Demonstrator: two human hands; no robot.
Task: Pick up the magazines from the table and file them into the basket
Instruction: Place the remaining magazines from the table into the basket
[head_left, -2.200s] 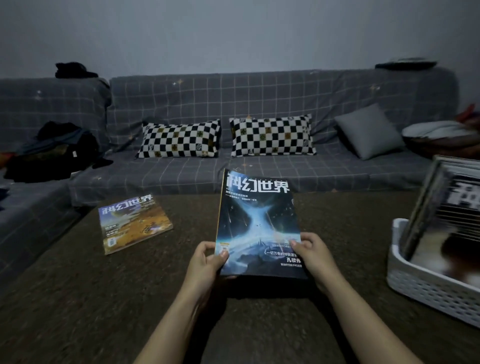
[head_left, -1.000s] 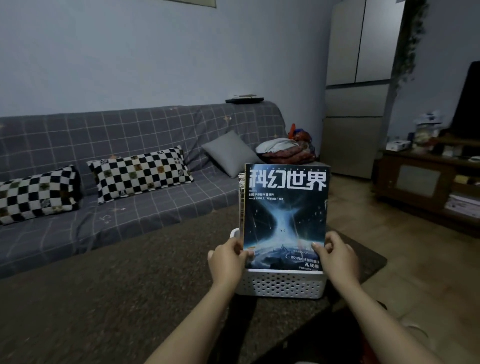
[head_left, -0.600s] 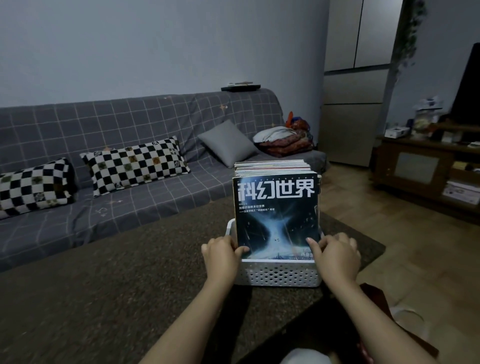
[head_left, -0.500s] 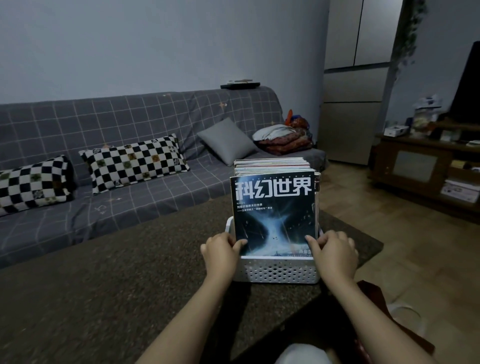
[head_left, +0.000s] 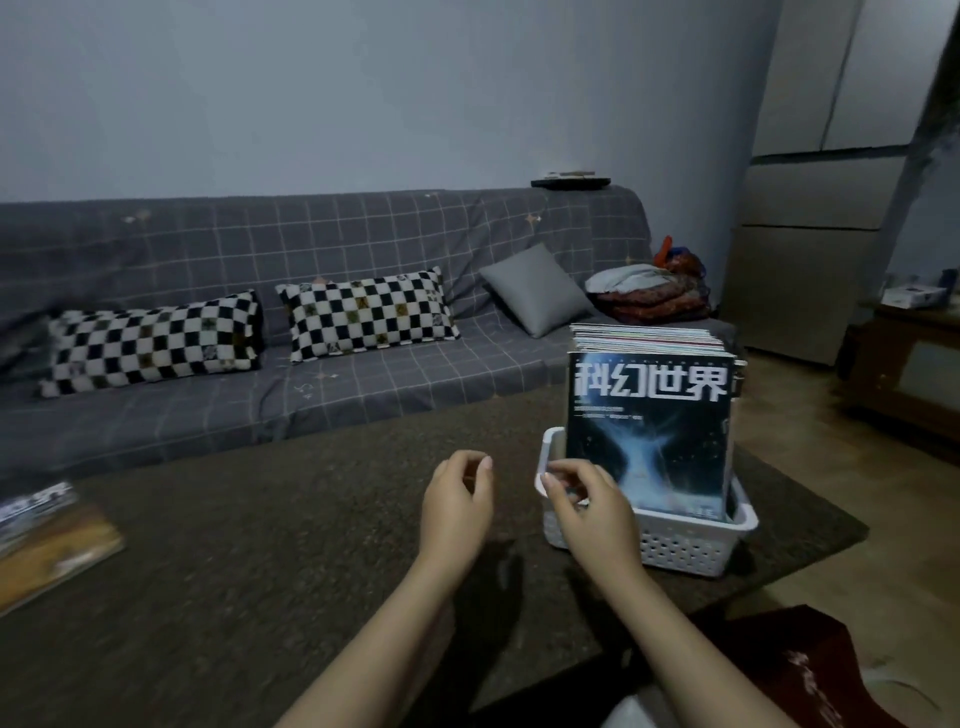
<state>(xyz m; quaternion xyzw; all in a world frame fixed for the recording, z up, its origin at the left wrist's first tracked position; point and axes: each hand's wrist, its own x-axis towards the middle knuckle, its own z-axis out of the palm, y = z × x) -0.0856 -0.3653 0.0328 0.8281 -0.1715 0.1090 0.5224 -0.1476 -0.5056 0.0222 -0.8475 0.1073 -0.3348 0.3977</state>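
So the long grey checked-fabric sofa (head_left: 322, 291) fills the whole middle band of the frame, with two black-and-white checkerboard cushions (head_left: 363, 319) and a plain grey square cushion (head_left: 535, 296) sitting on it. In front of that, the dark brown-covered desk (head_left: 260, 561) takes up the lower half. Right of centre on the desk there's a white perforated plastic basket (head_left: 680, 545) packed with upright magazines, and the front one is the dark blue starry-cover magazine with big white characters (head_left: 649, 431), standing on edge inside the basket, facing the camera. Over at the far left edge, kinda blurry, a yellow-orange cover magazine (head_left: 47, 540) lies flat on the desk, well apart from the basket. Both hands are just hanging in the lower centre: the right hand (head_left: 592, 514) is in front of the basket's near left corner, fingers loosely curled and gripping nothing, and the left hand (head_left: 457, 504) is just beside it over the desk, also loosely curled and empty.
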